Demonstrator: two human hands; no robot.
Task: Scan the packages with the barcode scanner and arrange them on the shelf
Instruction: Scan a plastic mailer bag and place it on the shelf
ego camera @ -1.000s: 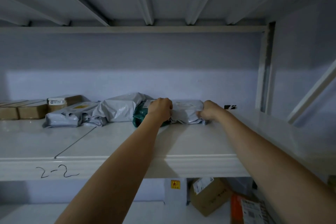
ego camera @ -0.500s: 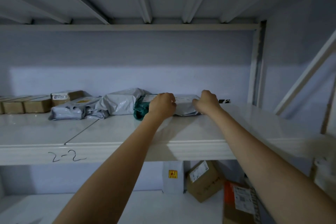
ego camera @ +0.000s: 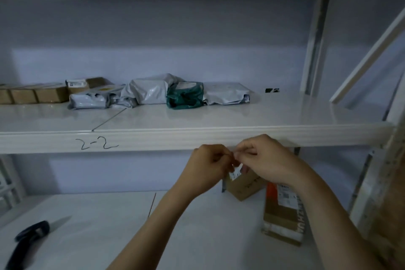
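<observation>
Both hands withdrawn from grey package (ego camera: 225,94), now lying on upper shelf (ego camera: 197,136). Left hand (ego camera: 210,165), right hand (ego camera: 263,160): fingertips pinched together, contents unclear. Scanner (ego camera: 28,239) lower-left, nearer left hand.

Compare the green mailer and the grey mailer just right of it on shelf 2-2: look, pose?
Colour: the green mailer is dark teal; the grey mailer is pale grey.
Shape: the green mailer is bunched and crumpled; the grey mailer lies flatter and stretches wider.
Label: the green mailer shows a pale label on top; none is plain on the grey mailer.
Shared: both are soft plastic bags, side by side at the back of the shelf, untouched by either hand.
</observation>
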